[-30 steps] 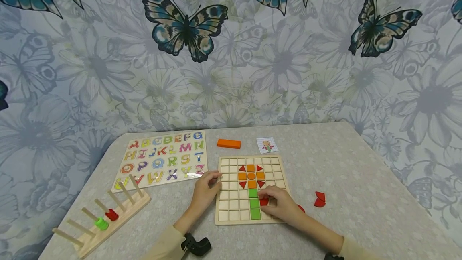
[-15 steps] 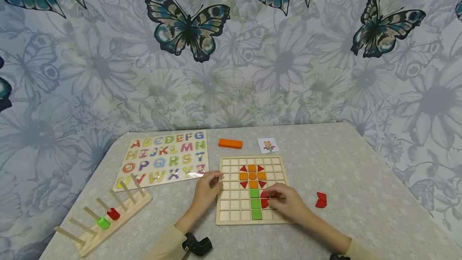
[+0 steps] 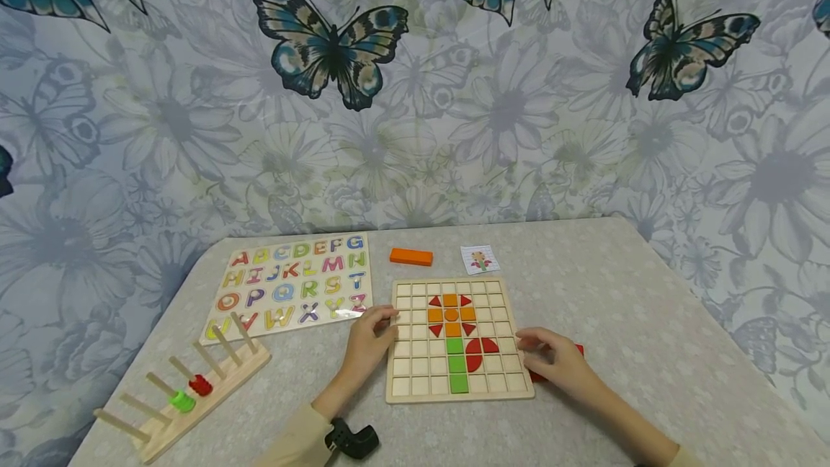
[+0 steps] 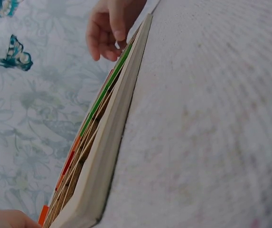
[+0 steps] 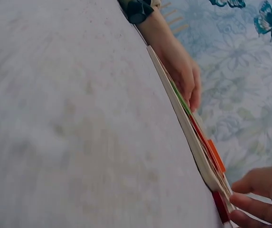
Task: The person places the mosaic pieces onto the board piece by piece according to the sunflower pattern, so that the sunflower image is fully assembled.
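A wooden grid board (image 3: 460, 400) lies on the table, holding an orange-and-red flower shape over a column of green squares (image 3: 457, 365). Red rounded pieces (image 3: 475, 355) fill cells right of that column. My left hand (image 3: 368, 341) rests against the board's left edge, fingers relaxed. Beside the right edge, my right hand (image 3: 556, 360) hovers with thumb and fingers apart. Partly hidden beneath it, a red piece (image 3: 537, 377) lies against the board; the right wrist view shows this red piece (image 5: 220, 206) below the fingertips. Another red piece (image 3: 580, 349) peeks out behind the hand.
A pattern card (image 3: 480, 259) and an orange block (image 3: 411, 256) lie behind the board. An alphabet board (image 3: 292, 301) is at the back left. Nearer stands a wooden peg rack (image 3: 214, 402) carrying a green and a red bead. A patterned backdrop rises behind the table.
My right hand has moved right, off the grid to its right edge, uncovering the red pieces in the cells there. My left hand stays at the left edge.
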A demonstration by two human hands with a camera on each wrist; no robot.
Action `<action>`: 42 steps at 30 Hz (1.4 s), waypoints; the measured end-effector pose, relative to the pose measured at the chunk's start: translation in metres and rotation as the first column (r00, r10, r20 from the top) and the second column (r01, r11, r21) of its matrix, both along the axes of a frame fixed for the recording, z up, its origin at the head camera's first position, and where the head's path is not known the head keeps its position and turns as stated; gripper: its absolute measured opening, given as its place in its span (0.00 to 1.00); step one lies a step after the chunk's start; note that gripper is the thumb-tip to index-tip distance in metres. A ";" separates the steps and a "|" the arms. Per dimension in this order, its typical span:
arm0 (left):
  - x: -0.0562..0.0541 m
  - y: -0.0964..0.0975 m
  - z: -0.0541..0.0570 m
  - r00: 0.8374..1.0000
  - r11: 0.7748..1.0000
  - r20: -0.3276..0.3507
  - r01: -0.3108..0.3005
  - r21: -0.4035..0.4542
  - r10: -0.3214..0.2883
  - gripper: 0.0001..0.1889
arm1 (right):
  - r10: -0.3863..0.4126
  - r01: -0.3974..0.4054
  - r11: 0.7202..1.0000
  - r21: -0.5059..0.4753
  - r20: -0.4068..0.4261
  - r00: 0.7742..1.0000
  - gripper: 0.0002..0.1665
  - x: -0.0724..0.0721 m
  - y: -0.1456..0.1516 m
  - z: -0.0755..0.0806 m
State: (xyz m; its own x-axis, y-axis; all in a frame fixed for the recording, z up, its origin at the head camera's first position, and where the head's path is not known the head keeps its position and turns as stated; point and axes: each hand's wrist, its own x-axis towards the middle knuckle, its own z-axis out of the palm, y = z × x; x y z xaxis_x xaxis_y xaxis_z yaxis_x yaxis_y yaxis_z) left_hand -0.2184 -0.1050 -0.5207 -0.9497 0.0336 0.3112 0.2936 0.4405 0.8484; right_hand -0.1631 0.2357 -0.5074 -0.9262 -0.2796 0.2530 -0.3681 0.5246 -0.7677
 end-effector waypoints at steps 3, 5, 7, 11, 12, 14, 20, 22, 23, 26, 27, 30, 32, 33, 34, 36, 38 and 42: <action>0.000 0.000 -0.001 1.000 1.000 0.007 0.004 -0.004 -0.004 0.12 | 0.037 -0.038 0.999 0.030 0.014 0.999 0.28 0.004 0.010 -0.001; 0.000 0.000 -0.001 1.000 1.000 0.011 0.005 -0.003 -0.005 0.12 | 0.061 -0.062 0.997 0.052 0.026 0.998 0.32 0.006 0.016 -0.002; 0.000 0.000 -0.001 1.000 1.000 0.009 0.005 0.000 -0.005 0.13 | 0.075 -0.077 0.995 0.071 0.032 0.997 0.34 0.008 0.019 -0.003; -0.001 -0.001 -0.001 1.000 1.000 0.013 0.002 0.008 -0.002 0.13 | 0.105 -0.105 0.992 0.072 0.013 0.994 0.33 0.010 0.022 -0.004; -0.002 -0.001 -0.002 1.000 1.000 0.012 0.004 0.009 -0.004 0.13 | 0.109 -0.109 0.992 0.065 0.004 0.994 0.32 0.010 0.022 -0.004; -0.001 -0.001 -0.001 1.000 1.000 0.016 0.003 0.011 -0.004 0.13 | 0.113 -0.112 0.992 0.051 -0.015 0.993 0.30 0.010 0.022 -0.004; 0.000 -0.001 -0.001 1.000 1.000 0.020 0.006 0.014 -0.006 0.12 | 0.084 -0.083 0.996 0.033 -0.035 0.996 0.26 0.010 0.019 -0.003; 0.000 -0.001 -0.001 1.000 1.000 0.017 0.003 0.010 -0.003 0.12 | 0.060 -0.059 0.998 0.029 -0.035 0.998 0.25 0.010 0.019 -0.003; 0.000 0.000 -0.001 1.000 1.000 0.014 0.001 0.009 -0.001 0.13 | 0.044 -0.043 0.999 0.028 -0.036 0.998 0.25 0.010 0.019 -0.003; 0.000 0.000 -0.001 1.000 1.000 0.000 0.000 0.005 0.000 0.13 | 0.004 -0.003 0.999 0.036 -0.041 0.999 0.24 0.009 0.018 -0.004; 0.000 0.000 0.000 1.000 1.000 -0.003 0.000 0.005 0.000 0.13 | -0.006 0.008 0.999 0.041 -0.045 0.999 0.25 0.009 0.018 -0.004; -0.001 0.000 0.000 1.000 1.000 0.005 0.000 0.010 0.000 0.13 | -0.029 0.032 0.998 0.060 -0.058 0.998 0.25 0.008 0.017 -0.005; -0.001 0.000 0.000 1.000 1.000 0.013 -0.001 0.012 0.000 0.13 | -0.047 0.052 0.996 0.077 -0.067 0.997 0.26 0.008 0.017 -0.006; -0.001 0.000 0.000 1.000 1.000 0.019 -0.001 0.015 0.000 0.12 | -0.058 0.064 0.994 0.086 -0.075 0.996 0.26 0.007 0.016 -0.007; -0.001 0.000 -0.001 1.000 1.000 0.017 0.001 0.015 -0.001 0.12 | -0.068 0.075 0.993 0.092 -0.084 0.994 0.26 0.007 0.016 -0.008; -0.001 0.000 -0.001 1.000 1.000 0.007 0.005 0.015 -0.005 0.12 | -0.086 0.097 0.990 0.101 -0.103 0.991 0.25 0.006 0.016 -0.009; -0.001 0.000 -0.002 1.000 1.000 -0.007 0.008 0.016 -0.008 0.12 | -0.099 0.112 0.988 0.102 -0.121 0.988 0.25 0.005 0.017 -0.010; -0.001 0.000 -0.001 1.000 1.000 -0.014 0.007 0.016 -0.007 0.12 | -0.090 0.105 0.990 0.090 -0.151 0.984 0.26 0.005 0.018 -0.011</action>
